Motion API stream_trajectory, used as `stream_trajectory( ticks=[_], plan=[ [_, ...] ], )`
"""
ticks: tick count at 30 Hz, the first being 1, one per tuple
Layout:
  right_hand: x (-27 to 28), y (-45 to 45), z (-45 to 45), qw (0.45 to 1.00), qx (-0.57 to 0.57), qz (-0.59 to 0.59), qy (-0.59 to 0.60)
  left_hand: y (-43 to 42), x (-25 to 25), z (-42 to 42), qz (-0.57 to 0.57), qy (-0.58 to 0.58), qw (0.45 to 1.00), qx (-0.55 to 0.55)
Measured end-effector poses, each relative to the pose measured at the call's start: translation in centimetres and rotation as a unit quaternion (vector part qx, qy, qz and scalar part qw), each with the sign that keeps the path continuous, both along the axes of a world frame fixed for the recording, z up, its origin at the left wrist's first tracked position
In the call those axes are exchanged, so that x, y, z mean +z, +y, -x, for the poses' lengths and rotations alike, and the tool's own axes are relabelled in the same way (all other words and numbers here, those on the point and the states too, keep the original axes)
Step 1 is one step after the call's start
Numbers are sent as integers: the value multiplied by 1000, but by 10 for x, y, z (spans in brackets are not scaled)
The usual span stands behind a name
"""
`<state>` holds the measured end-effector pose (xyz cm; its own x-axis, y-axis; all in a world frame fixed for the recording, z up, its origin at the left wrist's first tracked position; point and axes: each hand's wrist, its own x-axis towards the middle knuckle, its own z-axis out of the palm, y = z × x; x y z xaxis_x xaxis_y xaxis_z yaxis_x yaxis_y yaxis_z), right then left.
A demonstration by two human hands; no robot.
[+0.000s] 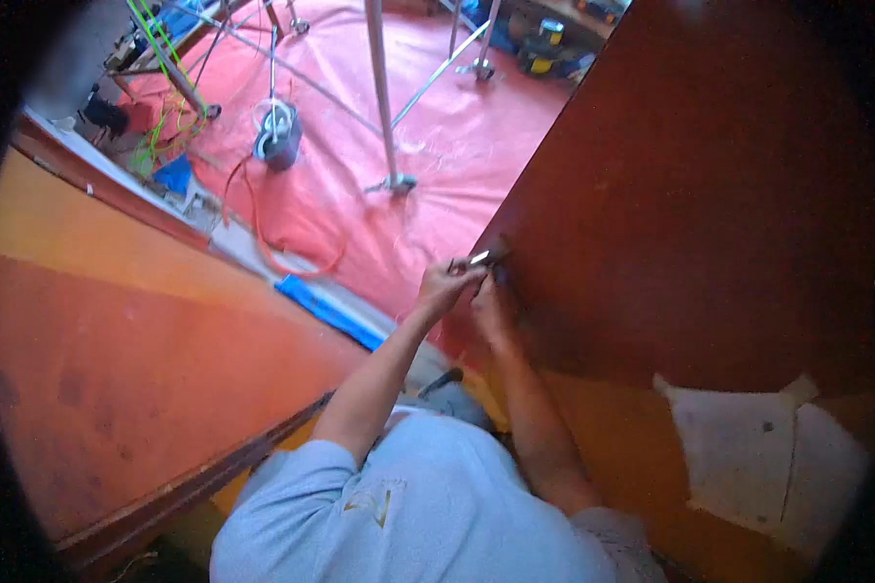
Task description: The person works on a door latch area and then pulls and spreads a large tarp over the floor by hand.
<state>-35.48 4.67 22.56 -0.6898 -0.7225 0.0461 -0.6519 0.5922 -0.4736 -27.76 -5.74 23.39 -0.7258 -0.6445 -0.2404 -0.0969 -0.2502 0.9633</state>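
Both of my hands meet at the left edge of a large dark reddish-brown panel (690, 194). My left hand (444, 285) is closed around a small tool (480, 258) with a bright, metallic-looking part; its exact kind is too small to tell. Just to the right and slightly lower, my right hand (491, 299) is closed near the same tool, against the panel's edge. What its fingers hold is blurred and partly hidden.
Pink sheeting (350, 107) covers the floor beyond, with wheeled metal scaffold legs (384, 107), a bucket (278, 141) and an orange hose (262, 233). An orange surface (165, 389) lies left. White paper (739, 452) is taped at lower right.
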Motion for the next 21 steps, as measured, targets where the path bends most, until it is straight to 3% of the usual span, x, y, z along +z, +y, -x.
stream_trajectory(
  ticks=[2,3,4,5,6,9,10,13,14,15,17,19,21],
  plan=[
    [0,0,6,999,-20,26,25,-2,-25,15,-53,74,996,-21],
    [0,1,11,999,-23,25,29,-7,-24,17,-5,45,998,-37],
    [3,2,17,1000,-9,-13,14,-5,-31,27,-57,85,994,-24],
    [14,2,21,999,-19,-16,-25,-14,-59,35,6,49,997,-53],
    [28,4,22,997,-28,-25,-70,-10,-24,33,18,20,998,-57],
    [41,4,32,991,-56,-61,-108,-6,-12,44,-24,88,992,-91],
    [32,6,33,996,-41,-15,-75,-8,-2,41,-23,89,992,-91],
    [10,4,37,993,-71,27,-95,-29,27,45,-49,58,984,-159],
    [5,4,38,994,-57,50,-74,-42,34,49,-51,-20,986,-160],
    [1,4,40,995,-43,73,-53,-55,35,55,-53,-98,980,-162],
    [5,4,43,997,-73,11,-31,-93,-8,82,-61,33,987,-146],
    [17,0,46,991,-98,-17,-89,-114,21,113,-72,-16,988,-139],
    [22,1,47,987,-138,-64,-44,-123,-17,173,-42,-17,975,-218]
  ],
)
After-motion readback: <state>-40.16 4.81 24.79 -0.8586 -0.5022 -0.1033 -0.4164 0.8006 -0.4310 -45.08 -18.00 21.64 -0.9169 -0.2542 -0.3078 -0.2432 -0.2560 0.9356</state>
